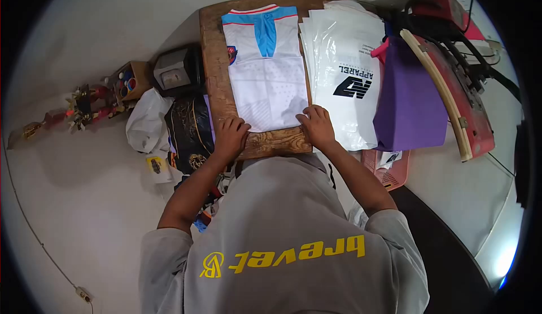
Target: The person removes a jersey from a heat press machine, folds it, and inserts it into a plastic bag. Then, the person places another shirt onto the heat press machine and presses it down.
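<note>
A folded white jersey (268,91) lies flat on the wooden table, its blue collar with red and white trim at the far end. A dark badge shows at its left edge. My left hand (230,138) is at the near left corner of the jersey, fingers bent and closed on its edge. At the near right corner, my right hand (317,125) has its fingers curled on the fabric. The thumbs are mostly hidden from above.
White plastic bags printed "APPAREL" (344,116) lie stacked right of the jersey, beside a purple bag (409,99). Further right stands a red press machine (466,94). A pink basket (395,173) sits below. Left are a black printer-like box (175,74) and the wooden table's edge (212,48).
</note>
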The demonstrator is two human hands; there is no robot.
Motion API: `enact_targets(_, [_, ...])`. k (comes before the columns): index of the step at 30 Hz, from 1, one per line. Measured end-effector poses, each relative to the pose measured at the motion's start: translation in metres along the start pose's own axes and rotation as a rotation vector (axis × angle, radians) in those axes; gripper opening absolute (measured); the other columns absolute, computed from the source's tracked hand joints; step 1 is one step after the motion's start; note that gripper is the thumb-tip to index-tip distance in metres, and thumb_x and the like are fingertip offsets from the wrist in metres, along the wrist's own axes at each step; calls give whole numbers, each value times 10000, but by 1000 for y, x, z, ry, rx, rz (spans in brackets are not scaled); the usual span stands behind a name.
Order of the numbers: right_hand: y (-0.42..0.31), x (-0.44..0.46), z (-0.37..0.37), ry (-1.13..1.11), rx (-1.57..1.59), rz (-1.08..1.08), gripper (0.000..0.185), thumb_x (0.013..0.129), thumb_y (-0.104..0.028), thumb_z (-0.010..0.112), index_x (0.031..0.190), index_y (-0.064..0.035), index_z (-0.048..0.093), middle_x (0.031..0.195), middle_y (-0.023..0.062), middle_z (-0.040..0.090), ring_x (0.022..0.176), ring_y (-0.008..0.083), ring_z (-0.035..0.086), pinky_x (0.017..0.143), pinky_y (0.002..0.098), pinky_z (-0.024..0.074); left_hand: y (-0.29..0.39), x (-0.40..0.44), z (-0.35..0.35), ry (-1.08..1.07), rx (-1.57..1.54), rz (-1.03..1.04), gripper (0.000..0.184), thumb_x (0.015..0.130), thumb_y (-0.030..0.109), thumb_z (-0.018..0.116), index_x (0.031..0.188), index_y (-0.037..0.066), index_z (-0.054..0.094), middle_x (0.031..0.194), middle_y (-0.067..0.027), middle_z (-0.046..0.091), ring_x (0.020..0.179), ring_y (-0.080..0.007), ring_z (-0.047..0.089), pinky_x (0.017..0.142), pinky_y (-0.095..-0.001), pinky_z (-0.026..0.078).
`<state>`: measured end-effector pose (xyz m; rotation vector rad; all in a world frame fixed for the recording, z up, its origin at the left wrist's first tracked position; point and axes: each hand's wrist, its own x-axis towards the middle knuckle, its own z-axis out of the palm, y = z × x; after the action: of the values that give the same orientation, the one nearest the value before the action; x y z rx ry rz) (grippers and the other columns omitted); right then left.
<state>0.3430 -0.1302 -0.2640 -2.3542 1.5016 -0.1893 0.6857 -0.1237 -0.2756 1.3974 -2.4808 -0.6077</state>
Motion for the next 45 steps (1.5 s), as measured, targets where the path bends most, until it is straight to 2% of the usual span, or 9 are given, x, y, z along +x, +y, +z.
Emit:
enact_targets(2, [6, -1, 6, -16, -40, -32, 216, 874, -114, 718, 1090, -133, 726, 1184, 78, 622, 1234, 304, 555, 1098, 469, 418, -4, 1, -1, 0, -10, 8, 207, 917, 164, 735, 1119, 127, 712, 1132, -56, 645, 1170, -283, 587, 971, -462, 425])
enact_targets(9, [-41, -23, -36, 40, 104, -16, 203, 864, -106, 706, 1066, -88, 702, 1027, 92, 684, 1085, 307, 617, 1029, 468, 456, 0, -24, -47, 82, -226, 31, 94, 948, 150, 702, 1023, 93, 708, 969, -101, 682, 1003, -324, 644, 938, -468, 445])
enact_targets(14, [-79, -24, -98, 155, 299, 59, 260, 900, -75, 725, 1160, -67, 722, 950, 112, 690, 925, 335, 636, 854, 474, 485, 19, -31, -105, 167, -377, -69, 152, 923, 126, 725, 1052, 48, 734, 941, -139, 704, 915, -364, 668, 836, -461, 486])
enact_targets(19, [-77, 12, -121, 326, 361, 150, 392, 958, -135, 713, 1346, -99, 674, 1027, 157, 718, 926, 350, 685, 827, 466, 545, 14, 14, -153, 268, -327, -38, 173, 896, 136, 737, 1040, 42, 752, 896, -150, 680, 856, -369, 641, 793, -458, 503])
enact_targets(23, [-43, 60, -118, 323, 380, 188, 347, 992, -180, 683, 1332, -109, 686, 1069, 167, 725, 972, 361, 706, 841, 455, 564, -7, 80, -169, 202, -283, -72, 197, 906, 177, 735, 1039, 37, 770, 967, -178, 733, 904, -391, 685, 820, -470, 524])
enact_targets(31, [48, 156, -61, 73, 333, 475, 301, 982, -212, 668, 1258, -116, 739, 1217, 176, 740, 1126, 371, 704, 984, 478, 551, -75, 204, -90, -13, -191, -354, 251, 886, 236, 748, 1059, 65, 805, 1074, -212, 757, 1020, -408, 714, 902, -490, 559])
enact_targets(36, [61, 183, -43, -40, 176, 490, 268, 988, -265, 686, 1222, -150, 746, 1152, 134, 702, 1158, 335, 663, 985, 472, 569, -89, 226, -56, -13, -59, -377, 234, 882, 187, 724, 1082, 93, 798, 1144, -181, 725, 1090, -386, 698, 953, -487, 561])
enact_targets(41, [58, 182, -44, -158, 122, 555, 403, 966, -370, 700, 1300, -144, 704, 1226, 172, 662, 1153, 374, 663, 971, 492, 577, -81, 229, -63, -153, -93, -500, 401, 870, 309, 761, 1215, 103, 751, 1219, -179, 710, 1133, -399, 696, 979, -476, 563])
enact_targets(45, [73, 185, -41, -187, 410, 530, 386, 918, -296, 762, 1268, -136, 737, 1238, 194, 721, 1161, 370, 700, 992, 478, 561, -99, 232, -58, -250, -299, -512, 413, 829, 256, 825, 1182, 48, 774, 1154, -227, 756, 1083, -395, 727, 957, -456, 563])
